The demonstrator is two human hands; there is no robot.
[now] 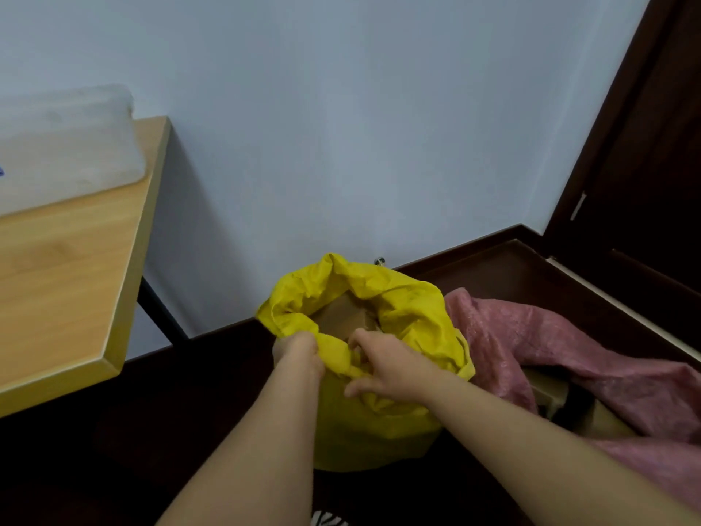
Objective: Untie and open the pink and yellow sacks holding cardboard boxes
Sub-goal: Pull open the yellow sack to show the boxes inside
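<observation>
A yellow sack (402, 298) stands on the dark floor below me, its mouth gaping with a brown cardboard box (343, 316) showing inside. My left hand (297, 351) grips the near rim of the sack on the left. My right hand (387, 368) grips bunched yellow fabric of the same rim just to the right. A pink sack (531, 336) lies slumped to the right of the yellow one, its mouth spread, with another cardboard box (595, 419) visible in it.
A wooden table (68, 282) with a translucent plastic container (64, 146) on it stands at the left, its black leg (159, 313) near the sack. A pale wall is behind, a dark wooden door (652, 153) at the right.
</observation>
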